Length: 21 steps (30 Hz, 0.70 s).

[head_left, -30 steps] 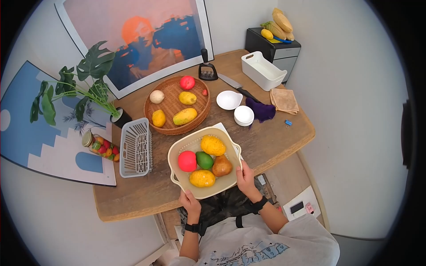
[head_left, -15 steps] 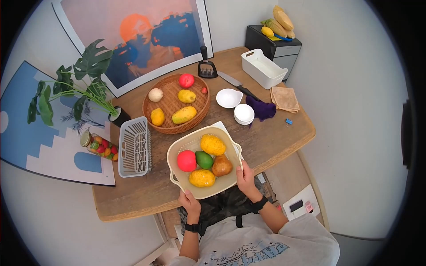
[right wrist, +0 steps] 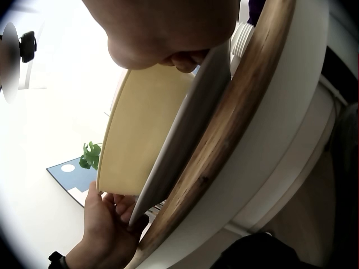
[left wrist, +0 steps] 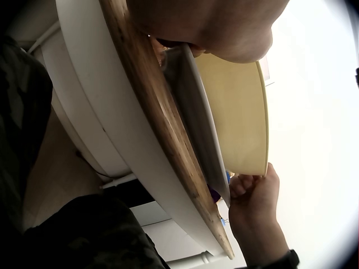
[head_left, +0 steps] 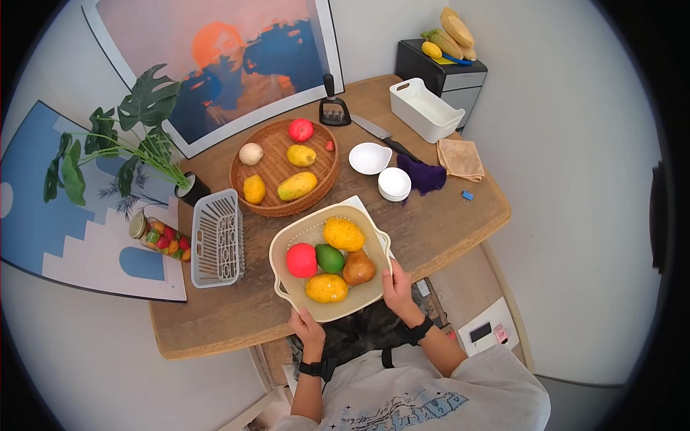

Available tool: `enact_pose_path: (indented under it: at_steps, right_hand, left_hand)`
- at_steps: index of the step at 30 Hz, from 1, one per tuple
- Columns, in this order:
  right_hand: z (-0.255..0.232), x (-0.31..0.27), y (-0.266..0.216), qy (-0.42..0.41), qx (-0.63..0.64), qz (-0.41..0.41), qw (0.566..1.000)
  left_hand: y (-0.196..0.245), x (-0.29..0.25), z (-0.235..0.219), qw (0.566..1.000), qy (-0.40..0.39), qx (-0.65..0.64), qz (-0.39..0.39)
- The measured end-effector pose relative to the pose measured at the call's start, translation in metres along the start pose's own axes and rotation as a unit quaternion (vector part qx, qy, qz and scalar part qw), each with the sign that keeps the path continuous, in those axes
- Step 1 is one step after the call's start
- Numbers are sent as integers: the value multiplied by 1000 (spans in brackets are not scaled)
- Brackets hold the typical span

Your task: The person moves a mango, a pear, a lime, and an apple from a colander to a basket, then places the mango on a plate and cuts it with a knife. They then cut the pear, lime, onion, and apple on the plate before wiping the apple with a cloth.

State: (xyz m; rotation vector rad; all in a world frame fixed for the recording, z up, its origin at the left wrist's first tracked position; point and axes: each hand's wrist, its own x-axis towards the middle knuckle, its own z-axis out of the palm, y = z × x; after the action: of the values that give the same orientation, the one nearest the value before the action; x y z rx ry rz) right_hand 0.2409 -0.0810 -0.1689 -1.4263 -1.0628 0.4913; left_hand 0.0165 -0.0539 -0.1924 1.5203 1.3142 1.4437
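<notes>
Both hands hold a cream plastic basin (head_left: 298,231) at the table's front edge. My left hand (head_left: 309,331) grips its near left corner and my right hand (head_left: 399,291) its right side by the handle, thumbs over the rim. A flat white board (left wrist: 196,106) lies right under the basin, its edge reaching into the fingers in both wrist views. Inside the basin sit a red round fruit (head_left: 301,260), a green fruit (head_left: 330,258), a brown pear (head_left: 359,268) and two bumpy yellow fruits, one far (head_left: 343,233) and one near (head_left: 326,288).
Behind the basin stands a round wicker tray (head_left: 269,172) of fruit. A grey basket (head_left: 215,241), a jar (head_left: 159,235) and a potted plant (head_left: 192,188) are left. White bowls (head_left: 394,183), a knife (head_left: 372,129), a purple cloth (head_left: 424,174) and a white bin (head_left: 424,111) are right.
The background shifts slightly up and left in the head view. The hands keep the same grip, and the fruits keep their places in the basin.
</notes>
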Motion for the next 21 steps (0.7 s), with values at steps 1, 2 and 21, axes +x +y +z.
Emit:
enact_pose_path:
  at_steps: [1, 2, 21]
  right_hand:
    - [0, 0, 0, 0, 0, 2, 1000]
    - [0, 0, 0, -1, 0, 3, 1000]
    - [-3, 0, 1, -16, -14, 0, 1000]
  left_hand:
    - [0, 0, 0, 1000, -1, 0, -1]
    - [1, 0, 0, 1000, -2, -1, -3]
    - [-1, 0, -1, 1000, -3, 7, 1]
